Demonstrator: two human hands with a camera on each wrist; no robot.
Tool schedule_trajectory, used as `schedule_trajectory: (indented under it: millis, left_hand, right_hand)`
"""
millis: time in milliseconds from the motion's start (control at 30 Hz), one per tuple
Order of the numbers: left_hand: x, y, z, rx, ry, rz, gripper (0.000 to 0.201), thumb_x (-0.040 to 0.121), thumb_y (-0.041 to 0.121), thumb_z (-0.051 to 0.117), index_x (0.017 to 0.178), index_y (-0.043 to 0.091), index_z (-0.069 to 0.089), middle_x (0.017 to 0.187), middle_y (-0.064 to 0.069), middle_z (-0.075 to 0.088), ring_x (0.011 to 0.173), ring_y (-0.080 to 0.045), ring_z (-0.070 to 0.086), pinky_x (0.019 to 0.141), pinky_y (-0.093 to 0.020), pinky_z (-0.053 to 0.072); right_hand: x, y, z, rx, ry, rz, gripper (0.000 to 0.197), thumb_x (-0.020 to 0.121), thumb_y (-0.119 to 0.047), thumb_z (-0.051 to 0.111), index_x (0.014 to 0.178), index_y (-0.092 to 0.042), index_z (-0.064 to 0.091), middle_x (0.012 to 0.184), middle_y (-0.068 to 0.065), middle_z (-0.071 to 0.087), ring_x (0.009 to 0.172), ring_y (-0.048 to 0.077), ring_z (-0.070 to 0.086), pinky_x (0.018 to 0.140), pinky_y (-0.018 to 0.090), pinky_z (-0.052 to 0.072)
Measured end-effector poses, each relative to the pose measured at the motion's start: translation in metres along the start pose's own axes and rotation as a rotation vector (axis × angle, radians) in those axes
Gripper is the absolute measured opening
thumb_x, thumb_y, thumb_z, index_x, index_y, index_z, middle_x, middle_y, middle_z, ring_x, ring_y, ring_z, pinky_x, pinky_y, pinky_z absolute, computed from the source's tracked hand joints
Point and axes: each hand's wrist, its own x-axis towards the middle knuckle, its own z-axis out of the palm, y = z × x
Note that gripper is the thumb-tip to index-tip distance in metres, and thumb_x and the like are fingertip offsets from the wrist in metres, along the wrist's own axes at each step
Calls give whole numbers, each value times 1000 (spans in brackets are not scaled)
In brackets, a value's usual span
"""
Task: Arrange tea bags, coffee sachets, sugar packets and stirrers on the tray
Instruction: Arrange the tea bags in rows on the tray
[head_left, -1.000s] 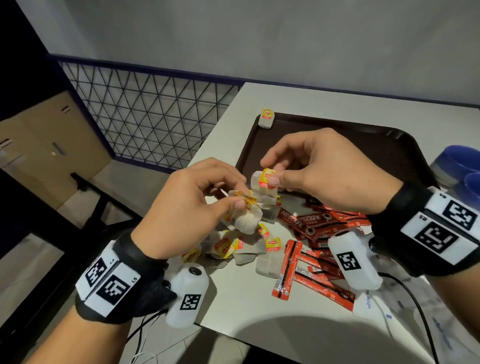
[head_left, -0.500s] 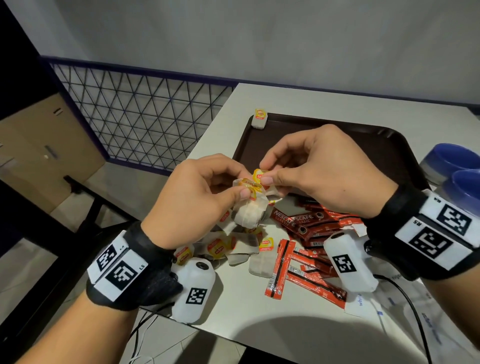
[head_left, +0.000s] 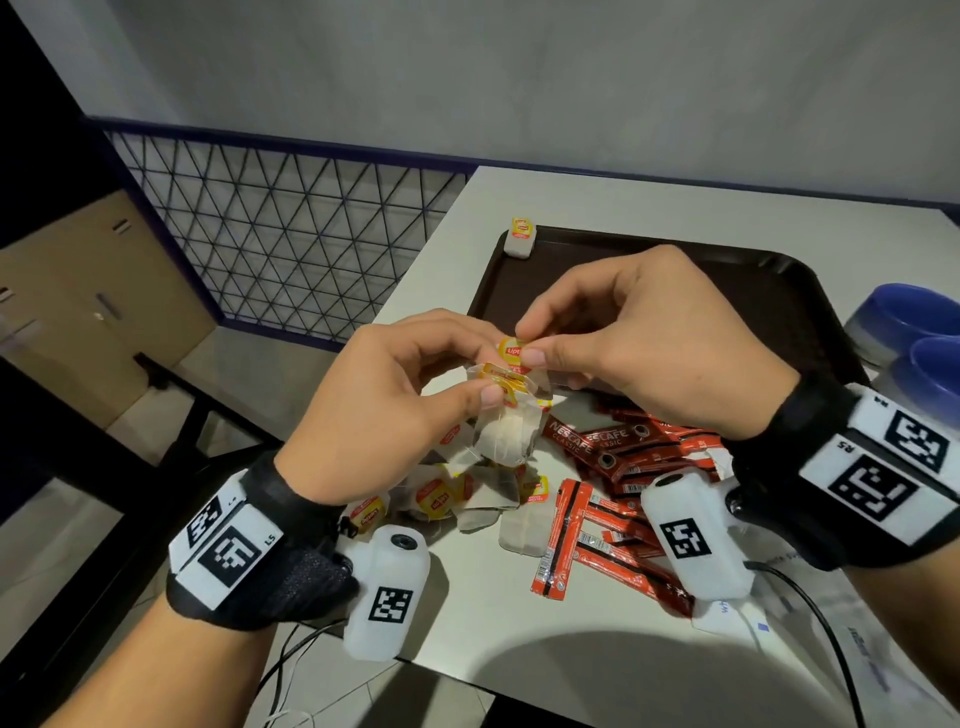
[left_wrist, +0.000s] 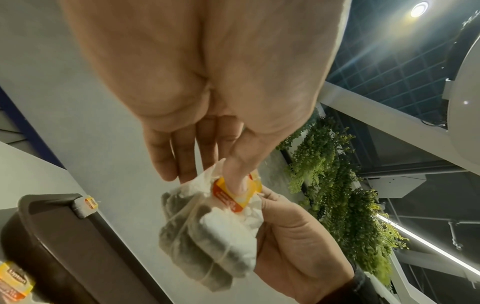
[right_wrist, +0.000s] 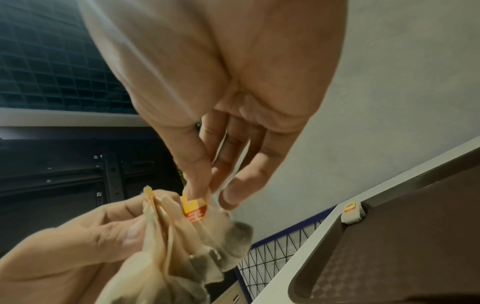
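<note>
Both hands have closed together: left hand (head_left: 384, 415) and right hand (head_left: 649, 348) fingertips pinch a cluster of white paper tea bags with yellow tags (head_left: 506, 415); only one tea bag (head_left: 520, 239) lies on the dark brown plastic tray (head_left: 769, 291).

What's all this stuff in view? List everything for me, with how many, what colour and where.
Tray: one, dark brown, far side of the table.
Tea bag on tray: one, pale with a yellow tag, leaning on the tray's far left corner.
Held tea bags: a small bunch, pale with yellow tags, between both hands above the table.
Loose tea bags: several, count unclear, heaped on the table under the hands.
Coffee sachets: many, red, piled right of the tea bags.
Bowls: two, blue, right edge.
Table: one, white.
Railing: one, dark mesh, left.
Left hand: pinches the bunch.
Right hand: pinches one yellow tag.
</note>
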Motion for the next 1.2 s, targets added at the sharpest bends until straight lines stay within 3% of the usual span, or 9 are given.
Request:
schedule_trajectory:
  millis: [167,300,700,867,967,1033,1100,1200]
  left_hand:
    - [0,-2,-2,19,-49,-66,11,82,5,78,93,7,77,129,-2,70,124,-22,66,110,-46,49]
    - [-1,-1,1,-14,7,-12,12,82,3,76,94,5,76,135,-4,66,128,-25,62,111,-48,48]
    - [-3,4,3,21,80,-57,16,86,2,79,100,10,77,98,-9,78,94,-32,75,91,-55,60]
    - [-2,7,4,14,125,-66,19,88,-1,77,103,11,73,93,-5,77,89,-28,74,88,-46,62]
    - [-1,6,2,-36,158,-98,37,88,-4,75,117,18,67,85,-8,70,82,-24,66,81,-44,57]
    - [-2,3,-5,25,198,-100,41,90,-2,75,123,21,67,86,0,70,82,-17,65,79,-36,58]
    - [-4,1,-13,90,229,-99,32,92,2,74,114,25,73,94,4,76,83,-14,70,77,-26,57]
    - [-8,-2,-25,119,257,-108,24,93,1,71,102,23,75,94,2,78,80,-15,71,74,-25,57]
  right_hand:
    - [1,4,-4,-41,127,-35,13,81,-17,89,84,-26,80,81,-12,77,76,3,72,73,22,60]
    - [0,4,-3,-73,127,-67,15,79,-14,89,82,-26,79,82,-12,77,80,4,73,76,21,59]
    - [-3,6,2,48,-31,-85,15,78,-10,89,88,-15,79,85,-3,79,78,11,76,78,27,63]
    - [-6,9,3,71,-44,-76,14,86,-6,82,96,-15,78,93,-3,79,88,12,76,87,33,62]
    - [-7,13,2,1,-27,-53,13,89,-10,79,95,-21,78,92,-8,78,88,8,75,85,30,61]
    - [-5,18,-1,-79,-16,-17,13,89,-15,80,92,-28,78,89,-10,77,85,5,73,82,30,61]
    - [-5,21,-3,-152,-61,48,11,88,-20,81,89,-31,78,83,-11,76,77,2,70,75,28,59]
    - [-13,27,8,-326,-250,138,6,88,-27,79,86,-32,78,79,-14,75,72,2,69,71,24,57]
